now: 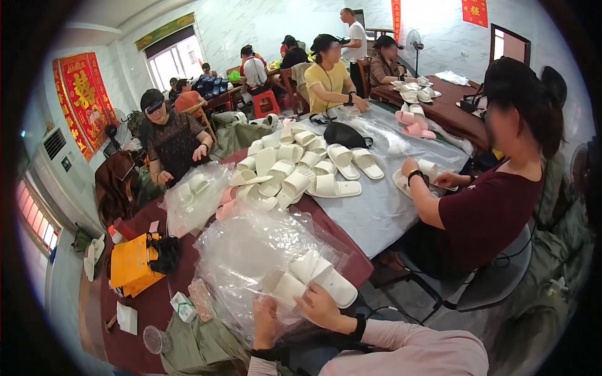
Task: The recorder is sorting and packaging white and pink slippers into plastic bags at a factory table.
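Note:
At the near edge of the table, a pair of white slippers (337, 287) lies at a clear plastic bag (235, 250). One slipper looks hazy, as if behind the film. My left hand (264, 318) is closed at the bag's near edge, its fingertips partly hidden by the plastic. Right beside it, my right hand (325, 310) has its fingers bent against the near side of the slippers, gripping there. More clear bags lie flat under the slippers and spread toward the table's middle.
A heap of white slippers (295, 164) with some pink ones fills the table beyond the bags. To the left are an orange bag (130, 263), a plastic cup (157, 340) and a small box (183, 307). A co-worker in maroon (489, 213) sits on the right; others work further back.

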Demonstrator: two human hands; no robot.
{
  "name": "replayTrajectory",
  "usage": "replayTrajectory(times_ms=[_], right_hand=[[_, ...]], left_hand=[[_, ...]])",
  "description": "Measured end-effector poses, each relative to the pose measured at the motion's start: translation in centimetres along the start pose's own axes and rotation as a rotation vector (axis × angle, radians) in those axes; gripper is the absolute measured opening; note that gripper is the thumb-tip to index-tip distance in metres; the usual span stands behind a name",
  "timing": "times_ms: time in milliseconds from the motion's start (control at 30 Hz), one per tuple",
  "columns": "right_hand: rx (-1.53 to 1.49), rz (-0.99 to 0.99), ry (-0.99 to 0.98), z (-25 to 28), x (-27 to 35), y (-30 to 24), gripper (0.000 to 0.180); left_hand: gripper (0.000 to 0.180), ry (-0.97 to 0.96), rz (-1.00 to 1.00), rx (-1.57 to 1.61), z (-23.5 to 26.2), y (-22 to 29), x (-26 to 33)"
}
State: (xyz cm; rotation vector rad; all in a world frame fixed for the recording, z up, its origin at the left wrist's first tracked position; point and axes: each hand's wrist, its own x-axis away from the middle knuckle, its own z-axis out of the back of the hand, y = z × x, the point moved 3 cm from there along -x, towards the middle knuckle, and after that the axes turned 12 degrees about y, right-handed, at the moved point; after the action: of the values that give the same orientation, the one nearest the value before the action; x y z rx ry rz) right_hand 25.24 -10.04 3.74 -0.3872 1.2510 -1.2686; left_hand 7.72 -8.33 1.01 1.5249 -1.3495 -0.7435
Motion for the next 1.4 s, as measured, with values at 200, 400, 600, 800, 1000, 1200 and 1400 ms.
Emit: replayTrajectory(times_ms=[200,400,600,800,1000,1200,1400], right_hand=[[0.016,0.307,-0.020,0.7,0.2,-1.5,0.029],[0.060,0.504,-0.141,0.7,0.1,0.6,0.019],[0.132,0.462,-0.027,0.1,-0.4,2.1,0.015],[0.218,0.406,0.094,0.1,-1.2,1.1,0.012],[0.141,0.417,0.041,0.0,-1.3,0.0,0.011],[0.195,0.514,0.065,1.2,-1.5,0.2,0.007],[0.140,0.420,0.039,1.8,-1.8,2.7,0.004]], left_hand=[[0.032,-0.028,0.162,0.314,1.1,-0.9,-1.7],[0.019,0.032,0.235,0.282,2.0,-2.2,-2.8],[0.020,-0.076,0.150,0.163,3.6,-4.5,-4.1],[0.025,-0.027,0.238,0.136,1.0,-2.8,-2.2],[0.030,-0.061,0.296,0.122,2.3,-3.6,-3.2],[0.042,-0.095,0.288,0.101,0.8,-1.8,-1.7],[0.047,0.081,0.283,-0.017,-0.4,-0.6,-1.7]])
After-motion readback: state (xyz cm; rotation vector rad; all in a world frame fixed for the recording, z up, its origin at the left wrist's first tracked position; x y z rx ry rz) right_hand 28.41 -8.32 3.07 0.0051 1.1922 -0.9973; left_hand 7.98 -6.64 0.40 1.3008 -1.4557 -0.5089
